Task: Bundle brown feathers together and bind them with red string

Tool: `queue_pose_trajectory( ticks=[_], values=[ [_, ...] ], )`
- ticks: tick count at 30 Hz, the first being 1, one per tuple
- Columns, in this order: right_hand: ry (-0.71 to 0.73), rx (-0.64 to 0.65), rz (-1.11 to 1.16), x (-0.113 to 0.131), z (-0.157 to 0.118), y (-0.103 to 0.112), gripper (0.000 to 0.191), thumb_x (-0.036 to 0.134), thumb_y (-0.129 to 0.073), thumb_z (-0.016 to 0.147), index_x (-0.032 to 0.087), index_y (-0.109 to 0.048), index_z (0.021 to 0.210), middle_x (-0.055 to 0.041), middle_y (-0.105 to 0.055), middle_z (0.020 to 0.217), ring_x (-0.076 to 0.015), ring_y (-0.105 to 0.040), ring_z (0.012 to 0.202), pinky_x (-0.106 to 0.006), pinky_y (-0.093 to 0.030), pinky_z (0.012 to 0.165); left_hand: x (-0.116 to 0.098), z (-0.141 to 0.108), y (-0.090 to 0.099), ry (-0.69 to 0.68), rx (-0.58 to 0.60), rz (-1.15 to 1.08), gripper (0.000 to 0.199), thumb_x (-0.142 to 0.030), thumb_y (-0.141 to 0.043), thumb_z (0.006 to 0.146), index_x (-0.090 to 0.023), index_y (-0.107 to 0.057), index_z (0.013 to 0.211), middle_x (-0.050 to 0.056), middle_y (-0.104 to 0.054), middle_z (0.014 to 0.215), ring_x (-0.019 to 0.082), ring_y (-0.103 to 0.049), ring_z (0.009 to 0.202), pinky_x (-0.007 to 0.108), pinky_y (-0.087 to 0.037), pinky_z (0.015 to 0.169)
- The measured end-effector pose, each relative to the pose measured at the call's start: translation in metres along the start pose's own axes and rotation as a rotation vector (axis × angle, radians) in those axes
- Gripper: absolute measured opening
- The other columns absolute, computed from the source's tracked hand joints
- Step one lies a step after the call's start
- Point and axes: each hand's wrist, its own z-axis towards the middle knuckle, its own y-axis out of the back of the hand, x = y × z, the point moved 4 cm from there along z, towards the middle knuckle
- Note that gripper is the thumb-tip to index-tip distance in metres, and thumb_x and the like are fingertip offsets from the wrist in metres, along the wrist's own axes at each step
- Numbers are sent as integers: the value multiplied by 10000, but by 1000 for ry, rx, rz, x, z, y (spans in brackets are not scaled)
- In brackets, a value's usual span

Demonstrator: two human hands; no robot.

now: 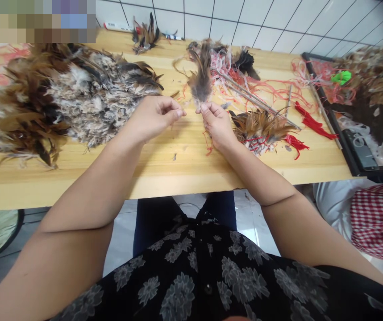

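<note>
My right hand (pixel 217 122) pinches a fluffy dark brown feather (pixel 201 82) by its base, with the plume pointing away from me. To its left, my left hand (pixel 160 115) has thumb and forefinger pressed together; whatever is between them is too small to make out. Beside the left hand lies a large heap of feathers (pixel 94 96), brown at the edges and pale at the quill ends. Just right of my right hand rests a bundle of brown feathers (pixel 261 127) with red thread around its base.
Red and white strings (pixel 225 62) tangle behind my right hand near thin sticks (pixel 255 96). A red string bundle (pixel 314 120) lies farther right. A black-framed tray (pixel 340 138) holds feathers and a phone (pixel 360 149). A marker (pixel 118 27) lies by the tiled wall. Another person's checked clothing (pixel 379 218) shows at right.
</note>
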Motion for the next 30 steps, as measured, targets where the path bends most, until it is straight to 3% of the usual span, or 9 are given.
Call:
queue_pose_trajectory(
  ticks=[2, 6, 10, 17, 21, 25, 30],
  values=[
    [10, 11, -18, 2, -1, 0, 605, 797, -740, 1068, 271, -537, 847, -23, -640, 850, -196, -688, 978, -312, -591, 884, -2, 1, 8, -41, -46, 117, 215, -63, -817, 978, -224, -849, 838, 3, -689, 746, 226, -630, 776, 356, -609, 879],
    [14, 33, -51, 2, -2, 3, 573, 761, -723, 1098, 261, -563, 869, -29, -653, 887, -200, -686, 1012, -315, -584, 930, -10, 0, 11, -150, -83, 247, 227, -18, -812, 971, -223, -867, 890, 22, -710, 893, 276, -679, 995, 393, -558, 1111],
    [36, 65, -127, -3, -2, 6, 535, 720, -691, 1130, 231, -660, 915, -40, -702, 964, -197, -652, 1003, -342, -572, 1002, -17, -4, 3, -180, -40, 270, 239, 11, -806, 954, -216, -846, 887, 65, -671, 977, 324, -693, 1124, 417, -536, 1153],
    [112, 122, -306, -5, -4, 5, 489, 636, -653, 1172, 206, -765, 965, -47, -729, 972, -220, -683, 1021, -375, -565, 1043, -21, -11, -5, -85, 75, 217, 325, 75, -748, 938, -221, -727, 804, 58, -548, 937, 329, -650, 1206, 401, -476, 1261],
    [117, 159, -417, -3, -7, 3, 443, 582, -649, 1188, 213, -793, 989, -71, -789, 1080, -246, -728, 1156, -402, -573, 1142, -23, -11, -5, -85, 75, 234, 361, 82, -757, 908, -229, -670, 748, 61, -520, 928, 347, -630, 1244, 431, -434, 1322],
    [131, 191, -446, -3, -8, 2, 409, 547, -659, 1192, 211, -820, 1023, -78, -805, 1095, -255, -732, 1154, -425, -579, 1160, -27, -11, -8, -60, 71, 251, 388, 102, -731, 893, -222, -627, 706, 48, -450, 906, 339, -627, 1232, 451, -395, 1360],
    [159, 221, -442, -11, -5, 0, 392, 535, -674, 1188, 199, -815, 1044, -78, -811, 1106, -247, -734, 1153, -399, -565, 1152, -25, -11, -9, -173, 83, 396, 339, 9, -745, 921, -220, -593, 723, 40, -442, 877, 337, -635, 1187, 459, -437, 1315]
  ],
)
